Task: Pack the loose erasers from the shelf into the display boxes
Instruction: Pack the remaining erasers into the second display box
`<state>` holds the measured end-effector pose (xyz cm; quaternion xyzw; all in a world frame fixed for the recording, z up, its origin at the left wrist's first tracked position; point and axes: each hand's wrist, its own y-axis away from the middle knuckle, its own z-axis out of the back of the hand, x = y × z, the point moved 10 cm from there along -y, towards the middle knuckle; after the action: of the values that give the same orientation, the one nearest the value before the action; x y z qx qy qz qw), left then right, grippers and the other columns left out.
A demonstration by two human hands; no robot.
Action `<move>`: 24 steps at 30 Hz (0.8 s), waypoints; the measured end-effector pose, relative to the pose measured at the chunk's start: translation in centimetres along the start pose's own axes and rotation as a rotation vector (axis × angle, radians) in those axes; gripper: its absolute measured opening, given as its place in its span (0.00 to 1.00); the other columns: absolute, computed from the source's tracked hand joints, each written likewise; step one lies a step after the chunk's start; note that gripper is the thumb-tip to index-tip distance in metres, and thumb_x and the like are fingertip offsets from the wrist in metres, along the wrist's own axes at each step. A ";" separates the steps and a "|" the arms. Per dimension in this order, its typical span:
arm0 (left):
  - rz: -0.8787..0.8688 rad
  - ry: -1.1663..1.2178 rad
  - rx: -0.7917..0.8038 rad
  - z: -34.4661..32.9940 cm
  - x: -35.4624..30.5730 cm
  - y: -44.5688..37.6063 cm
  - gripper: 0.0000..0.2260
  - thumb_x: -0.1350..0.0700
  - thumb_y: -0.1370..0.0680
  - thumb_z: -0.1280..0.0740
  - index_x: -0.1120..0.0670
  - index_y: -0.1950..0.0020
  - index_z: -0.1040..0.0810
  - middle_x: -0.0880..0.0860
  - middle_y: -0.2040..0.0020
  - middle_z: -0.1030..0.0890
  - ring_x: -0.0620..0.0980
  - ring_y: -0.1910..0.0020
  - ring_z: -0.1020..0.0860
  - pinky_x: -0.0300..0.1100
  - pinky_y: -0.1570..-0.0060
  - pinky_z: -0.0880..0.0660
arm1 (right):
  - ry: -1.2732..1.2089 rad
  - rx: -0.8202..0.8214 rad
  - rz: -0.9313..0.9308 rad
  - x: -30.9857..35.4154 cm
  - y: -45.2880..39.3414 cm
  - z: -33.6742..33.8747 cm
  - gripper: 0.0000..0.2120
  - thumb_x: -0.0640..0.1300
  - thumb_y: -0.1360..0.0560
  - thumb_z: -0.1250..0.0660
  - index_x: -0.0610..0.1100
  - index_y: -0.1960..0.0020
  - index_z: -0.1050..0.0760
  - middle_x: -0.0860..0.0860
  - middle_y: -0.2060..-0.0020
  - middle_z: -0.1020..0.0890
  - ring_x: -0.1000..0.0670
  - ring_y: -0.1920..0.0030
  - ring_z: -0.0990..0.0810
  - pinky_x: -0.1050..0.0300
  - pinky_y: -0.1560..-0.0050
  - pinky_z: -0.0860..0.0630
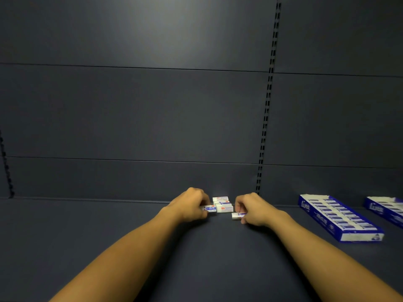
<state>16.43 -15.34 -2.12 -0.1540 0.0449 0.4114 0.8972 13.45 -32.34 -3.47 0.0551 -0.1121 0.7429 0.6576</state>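
Pinching one eraser (209, 208) in the left hand (189, 205) and another (237, 215) in the right hand (253, 209), near the shelf's (109, 236) back edge, the person may knock the small loose pile (222, 204) between them, far from the display box (340, 216).

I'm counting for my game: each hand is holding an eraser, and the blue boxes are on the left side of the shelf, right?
Almost. Each hand does hold an eraser: left hand, right hand. But the head view shows the blue display boxes on the right side of the shelf, not the left.
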 end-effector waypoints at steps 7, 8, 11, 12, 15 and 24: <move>-0.140 0.031 0.018 -1.4 -4.8 -1.7 0.11 0.53 0.27 0.30 0.50 0.45 0.18 0.47 0.46 0.23 0.48 0.50 0.23 0.48 0.50 0.21 | -0.033 -0.078 -0.127 -3.0 4.0 2.1 0.13 0.41 0.37 0.18 0.47 0.55 0.17 0.51 0.55 0.19 0.52 0.56 0.19 0.54 0.52 0.20; -0.164 0.037 0.028 -1.7 -5.6 -1.9 0.11 0.53 0.27 0.30 0.50 0.46 0.18 0.46 0.47 0.24 0.48 0.51 0.23 0.48 0.50 0.21 | -0.039 -0.095 -0.144 -3.4 4.6 2.4 0.13 0.41 0.37 0.18 0.48 0.56 0.18 0.51 0.56 0.19 0.53 0.57 0.20 0.55 0.53 0.20; -0.226 0.051 0.048 -2.3 -8.2 -2.5 0.10 0.53 0.27 0.30 0.48 0.46 0.19 0.45 0.48 0.25 0.47 0.50 0.24 0.47 0.49 0.21 | -0.030 -0.140 -0.190 -4.7 6.7 3.4 0.11 0.43 0.35 0.18 0.50 0.57 0.18 0.53 0.56 0.19 0.54 0.57 0.20 0.55 0.53 0.19; -0.245 0.053 0.047 -2.4 -9.0 -2.7 0.10 0.53 0.27 0.30 0.48 0.46 0.19 0.45 0.48 0.25 0.47 0.50 0.24 0.47 0.49 0.21 | -0.021 -0.158 -0.206 -5.2 7.4 3.7 0.10 0.43 0.35 0.18 0.50 0.57 0.17 0.54 0.56 0.20 0.55 0.57 0.20 0.54 0.52 0.19; -0.299 0.056 0.031 -2.5 -11.5 -3.1 0.10 0.53 0.27 0.30 0.48 0.47 0.18 0.44 0.49 0.25 0.47 0.50 0.24 0.45 0.50 0.22 | 0.013 -0.188 -0.251 -6.8 9.4 4.8 0.10 0.44 0.33 0.19 0.50 0.55 0.17 0.54 0.55 0.20 0.56 0.57 0.21 0.54 0.51 0.20; -0.366 0.062 0.023 -3.1 -19.0 -4.2 0.09 0.53 0.26 0.29 0.48 0.46 0.18 0.46 0.47 0.24 0.47 0.50 0.24 0.44 0.51 0.23 | -0.002 -0.214 -0.357 -11.9 16.3 7.5 0.10 0.43 0.33 0.20 0.48 0.53 0.16 0.52 0.60 0.18 0.54 0.57 0.21 0.60 0.56 0.25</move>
<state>7.19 -32.66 -0.12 -0.1622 0.0487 0.2359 0.9569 -1.59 -47.45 -0.49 0.0044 -0.1795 0.5984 0.7808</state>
